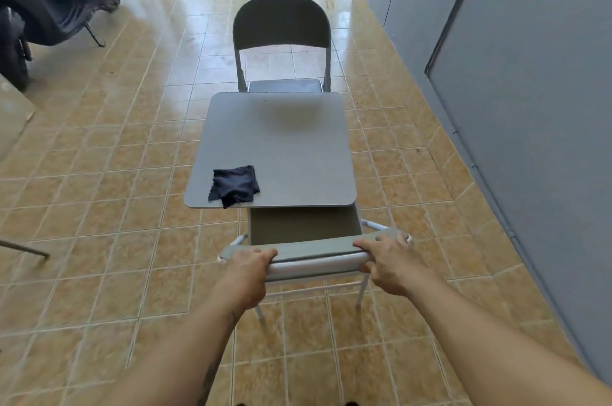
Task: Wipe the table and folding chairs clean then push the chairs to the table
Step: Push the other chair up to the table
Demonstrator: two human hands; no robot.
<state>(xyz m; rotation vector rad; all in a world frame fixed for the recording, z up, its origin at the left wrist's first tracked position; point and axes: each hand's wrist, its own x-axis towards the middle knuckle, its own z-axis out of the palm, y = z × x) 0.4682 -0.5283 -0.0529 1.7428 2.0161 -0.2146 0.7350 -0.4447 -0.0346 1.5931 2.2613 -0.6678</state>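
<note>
Presently both hands grip the top rail of the near folding chair [311, 256]: the left hand [246, 270] is wrapped over the rail's left end, the right hand [387, 261] over its right end, fingers curled on top and thumbs beneath. The rail's long axis runs left to right, square to the forearms, with each hand about equally close to it. The bench [281, 144] lies directly beyond the hands, on the far side; the chair's seat already sits partly under its near edge. In my judgement the coming move is a straight push away from the body.

The bench top is a smooth, matt grey square with rounded corners. A crumpled dark cloth [235, 185] rests on its near-left corner. The far folding chair [281, 41], with a dark curved backrest and pale metal tubing, stands tucked at the far edge. The floor [116, 174] is glossy tan tile.
</note>
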